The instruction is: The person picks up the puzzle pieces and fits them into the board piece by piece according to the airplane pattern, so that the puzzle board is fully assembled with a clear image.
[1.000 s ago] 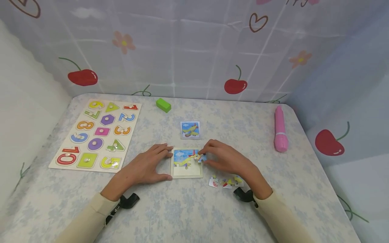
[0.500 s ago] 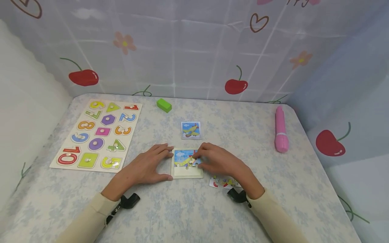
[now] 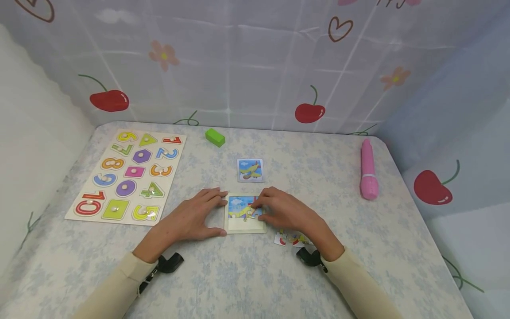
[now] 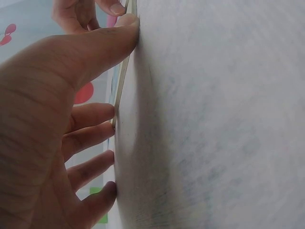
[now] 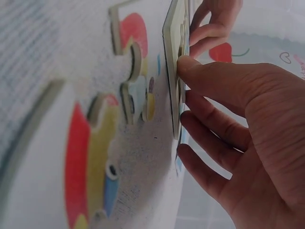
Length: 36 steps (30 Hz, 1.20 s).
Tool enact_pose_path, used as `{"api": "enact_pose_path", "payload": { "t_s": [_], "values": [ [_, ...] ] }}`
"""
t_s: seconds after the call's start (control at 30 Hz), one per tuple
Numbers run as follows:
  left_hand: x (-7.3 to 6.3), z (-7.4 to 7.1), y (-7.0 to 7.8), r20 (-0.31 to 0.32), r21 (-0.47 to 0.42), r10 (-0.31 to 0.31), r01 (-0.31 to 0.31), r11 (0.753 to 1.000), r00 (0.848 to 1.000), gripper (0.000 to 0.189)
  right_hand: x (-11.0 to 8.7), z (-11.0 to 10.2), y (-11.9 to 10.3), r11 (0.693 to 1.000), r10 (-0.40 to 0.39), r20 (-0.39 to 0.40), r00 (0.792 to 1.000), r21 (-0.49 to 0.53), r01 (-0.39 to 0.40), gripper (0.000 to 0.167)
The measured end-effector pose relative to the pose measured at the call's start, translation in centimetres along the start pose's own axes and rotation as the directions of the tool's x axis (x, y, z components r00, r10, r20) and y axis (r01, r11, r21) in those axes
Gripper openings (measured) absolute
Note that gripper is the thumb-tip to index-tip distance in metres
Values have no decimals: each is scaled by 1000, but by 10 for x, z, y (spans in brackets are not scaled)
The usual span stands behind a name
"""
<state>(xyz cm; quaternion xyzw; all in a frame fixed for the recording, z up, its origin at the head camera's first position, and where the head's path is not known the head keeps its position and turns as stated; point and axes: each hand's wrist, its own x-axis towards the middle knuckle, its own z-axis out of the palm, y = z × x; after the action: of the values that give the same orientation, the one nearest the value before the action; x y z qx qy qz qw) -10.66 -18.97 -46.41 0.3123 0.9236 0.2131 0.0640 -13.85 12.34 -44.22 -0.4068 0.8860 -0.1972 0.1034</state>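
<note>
A small jigsaw board (image 3: 239,227) lies flat at the middle of the table, its upper part filled with a blue-sky and yellow-plane picture. My left hand (image 3: 190,216) lies along its left edge, fingers extended and thumb touching the near corner. At the right side of the board, my right hand (image 3: 292,210) pinches a puzzle piece (image 3: 256,213) against the picture; the fingers partly hide it. Beneath that wrist lie several loose puzzle pieces (image 3: 280,239), partly covered in the head view. The right wrist view shows a red-and-yellow one (image 5: 97,157) close up.
Beyond the board lies a plane picture card (image 3: 250,170). A number-and-shape peg board (image 3: 169,166) covers the table's left side. A green block (image 3: 215,138) sits at the back, and a pink cylindrical object (image 3: 368,173) lies at the right. A printed curtain (image 3: 255,66) hangs behind.
My right hand has moved left with the puzzle piece, from the board's right edge onto the picture, and barely moved in the last half second. The left hand has stayed put.
</note>
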Motion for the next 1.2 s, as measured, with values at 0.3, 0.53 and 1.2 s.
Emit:
{"api": "enact_pose_path", "payload": {
  "t_s": [0.3, 0.53, 1.2],
  "values": [
    [0, 0, 0, -2, 1, 0, 0, 1000, 1000, 79, 0, 1, 0, 1000, 4, -14, 1000, -22, -5, 23],
    [0, 0, 0, -3, -1, -2, 2, 1000, 1000, 80, 0, 1, 0, 1000, -11, -12, 1000, -15, 11, 20],
    [0, 0, 0, 3, 8, -2, 2, 1000, 1000, 79, -29, -13, 2, 999, 41, -53, 998, -18, -42, 32]
  ]
}}
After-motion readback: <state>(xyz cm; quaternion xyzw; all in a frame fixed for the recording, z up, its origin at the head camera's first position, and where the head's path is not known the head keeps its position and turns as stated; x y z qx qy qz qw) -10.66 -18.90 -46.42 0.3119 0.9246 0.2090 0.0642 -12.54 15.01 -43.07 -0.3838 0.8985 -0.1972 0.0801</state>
